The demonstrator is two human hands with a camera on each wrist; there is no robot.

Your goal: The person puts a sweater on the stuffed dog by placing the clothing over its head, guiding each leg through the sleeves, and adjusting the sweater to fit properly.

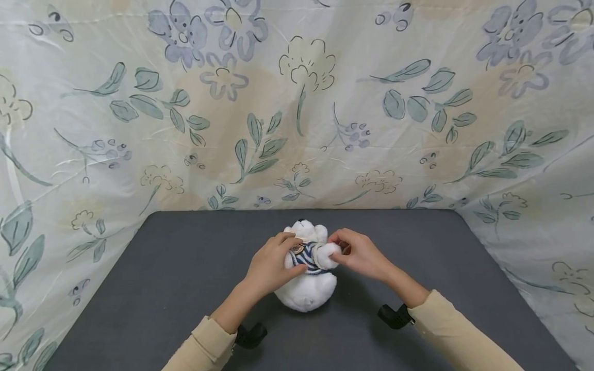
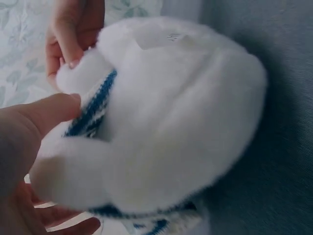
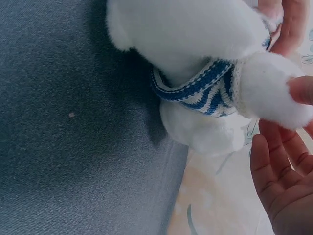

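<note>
A white plush teddy bear in a blue-and-white striped knit sweater lies on its back, its head at the far side. My left hand holds it around one side, thumb low on the sweater and fingers across the chest. In the left wrist view, one plush arm sits between that thumb and the fingers. My right hand pinches the bear's other arm near its end, thumb on one side and fingers on the other. The sweater's cuff circles this arm.
The bear rests on a dark grey table. A floral cloth hangs behind the table and along both sides. Black devices are strapped at the left wrist and the right wrist.
</note>
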